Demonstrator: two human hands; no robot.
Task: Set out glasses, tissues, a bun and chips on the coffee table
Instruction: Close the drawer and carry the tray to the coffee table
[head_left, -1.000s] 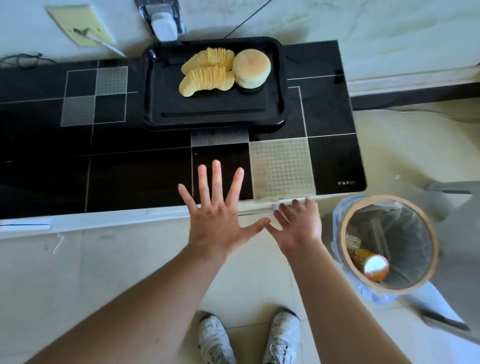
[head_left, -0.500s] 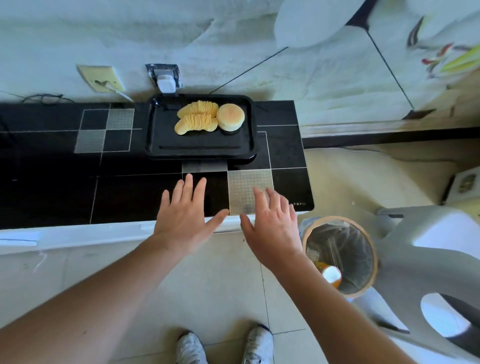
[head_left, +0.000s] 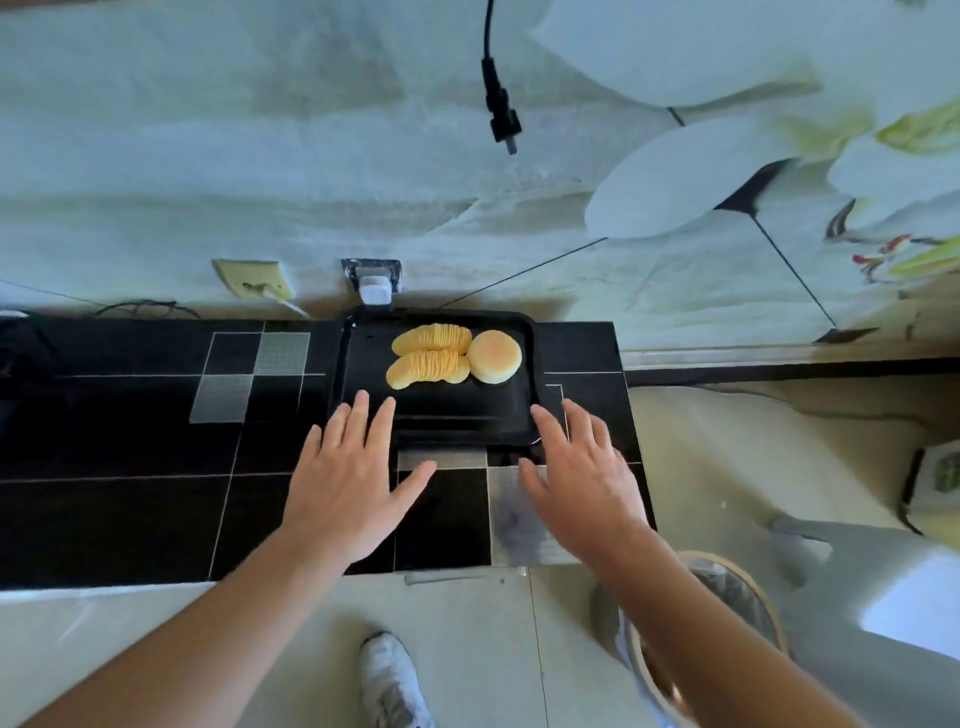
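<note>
A black tray (head_left: 447, 421) lies at the back of a low black glass cabinet (head_left: 130, 467) against the wall. On the tray sit two rows of yellow chips (head_left: 428, 354) and, to their right, a round pale bun (head_left: 494, 356). My left hand (head_left: 345, 478) is stretched out flat with fingers spread, its fingertips over the tray's front left corner. My right hand (head_left: 576, 478) is likewise flat and spread, its fingertips at the tray's front right corner. Neither hand holds anything. No glasses or tissues are in view.
A waste bin (head_left: 727, 623) with a plastic liner stands on the floor at the right, partly behind my right forearm. A grey-white seat (head_left: 883, 597) is further right. A wall socket with a white plug (head_left: 375, 288) sits just behind the tray. A black cable (head_left: 498, 98) hangs above.
Both hands have moved forward from the cabinet's front edge to the tray's near corners, and have spread further apart. The camera has tilted up and come closer.
</note>
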